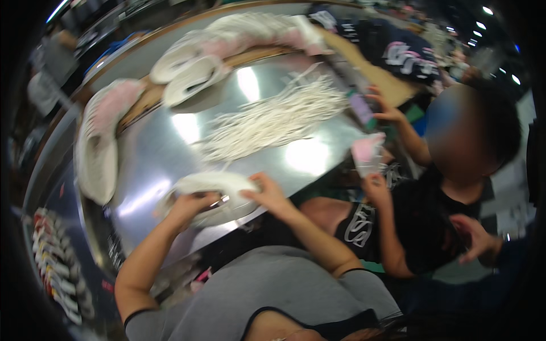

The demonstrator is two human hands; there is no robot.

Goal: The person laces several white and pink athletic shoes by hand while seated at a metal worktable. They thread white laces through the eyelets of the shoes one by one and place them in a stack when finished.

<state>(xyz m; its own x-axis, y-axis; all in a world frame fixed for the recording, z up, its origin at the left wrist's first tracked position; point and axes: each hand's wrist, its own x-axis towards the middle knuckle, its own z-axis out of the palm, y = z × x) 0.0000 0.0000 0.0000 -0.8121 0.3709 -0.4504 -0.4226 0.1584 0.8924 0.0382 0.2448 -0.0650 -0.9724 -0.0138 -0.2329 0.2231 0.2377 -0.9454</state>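
Note:
Over the near edge of the shiny metal tabletop I have a white shoe upper (219,182) between my hands. My left hand (190,209) is closed at its opening, with a small shiny metal piece (220,200) at the fingertips; blur hides its kind. With thumb and fingers, my right hand (270,196) grips the right end of the upper. Just beyond lies a wide, loose pile of white shoelaces (278,119).
Nested white uppers (239,34) with pink inside curve along the far edge, a single upper (193,82) before them. Another nested row (102,139) stands left. At right a co-worker's hand (375,187) holds a pink-and-white piece (368,150). Shoes (54,261) line the lower left.

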